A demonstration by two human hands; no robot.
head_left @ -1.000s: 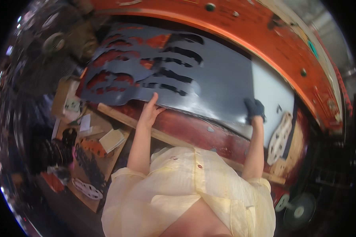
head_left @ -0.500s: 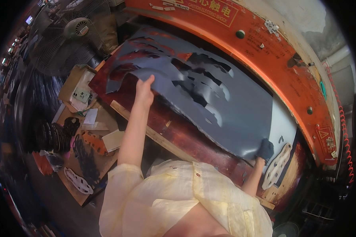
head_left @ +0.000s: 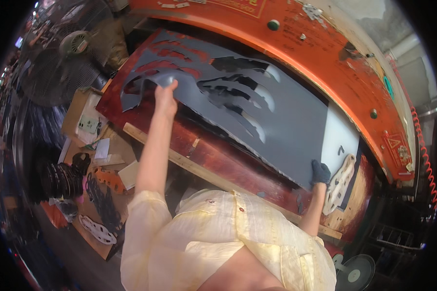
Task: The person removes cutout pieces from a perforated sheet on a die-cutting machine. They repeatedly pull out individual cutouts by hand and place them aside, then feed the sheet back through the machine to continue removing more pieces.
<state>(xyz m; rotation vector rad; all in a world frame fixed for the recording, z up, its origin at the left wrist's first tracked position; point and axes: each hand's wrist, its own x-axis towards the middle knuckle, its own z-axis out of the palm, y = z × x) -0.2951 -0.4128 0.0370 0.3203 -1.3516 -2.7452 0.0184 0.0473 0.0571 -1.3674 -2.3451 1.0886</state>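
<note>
Since a second ago we have dragged the dark cut-out sheet [head_left: 277, 121] leftward across the red tabletop [head_left: 213, 155], our bare left hand [head_left: 165, 94] now gripping its ragged far-left edge while our gloved right hand [head_left: 319, 172] pinches the near-right corner.

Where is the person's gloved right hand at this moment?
In the head view it is at the lower right: the right hand grips the near right corner of the dark cut-out sheet, beside the pale perforated piece.
</note>
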